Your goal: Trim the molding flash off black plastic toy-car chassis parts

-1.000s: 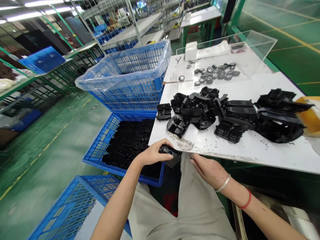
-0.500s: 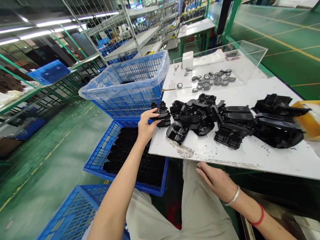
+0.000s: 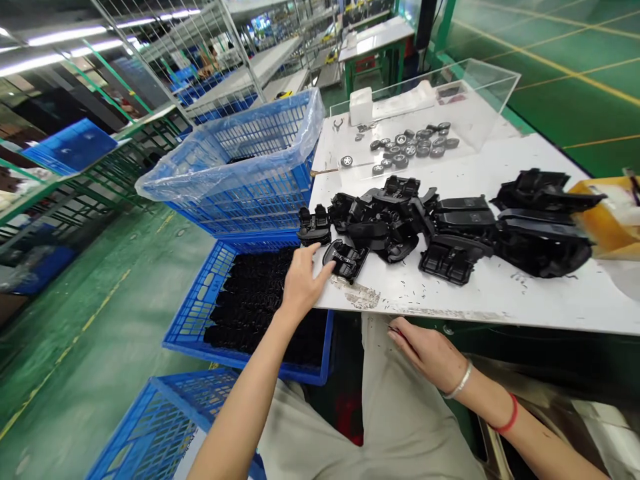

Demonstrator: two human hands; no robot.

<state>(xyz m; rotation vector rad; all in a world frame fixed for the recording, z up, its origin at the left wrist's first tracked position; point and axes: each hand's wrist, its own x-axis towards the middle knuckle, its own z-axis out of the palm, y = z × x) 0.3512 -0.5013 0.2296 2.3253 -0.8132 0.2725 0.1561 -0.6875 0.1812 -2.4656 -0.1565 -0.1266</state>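
My left hand (image 3: 304,283) is at the table's left edge, thumb and fingers spread, nothing between them. Its thumb tip reaches the near side of a black plastic toy-car interior (image 3: 346,260); whether they touch I cannot tell. Just beyond the fingertips stands another black seat piece (image 3: 314,227), apart from the hand. My right hand (image 3: 430,353) rests over my right thigh below the table edge, its fingers closed. A small dark and reddish bit shows at those fingertips, too hidden to name. More black car parts (image 3: 385,223) lie heaped to the right.
Several small wheels (image 3: 410,151) lie by a clear acrylic cover (image 3: 493,100) on the white table (image 3: 380,290). A plastic-lined blue crate (image 3: 240,210) stands at left, above a blue crate (image 3: 193,327) of black parts. A yellow box (image 3: 600,230) sits at right.
My left hand has let go of the seat piece at the table's left edge and moved toward the nearer interior, opening. My right hand stays nearly still. The view has shifted slightly.
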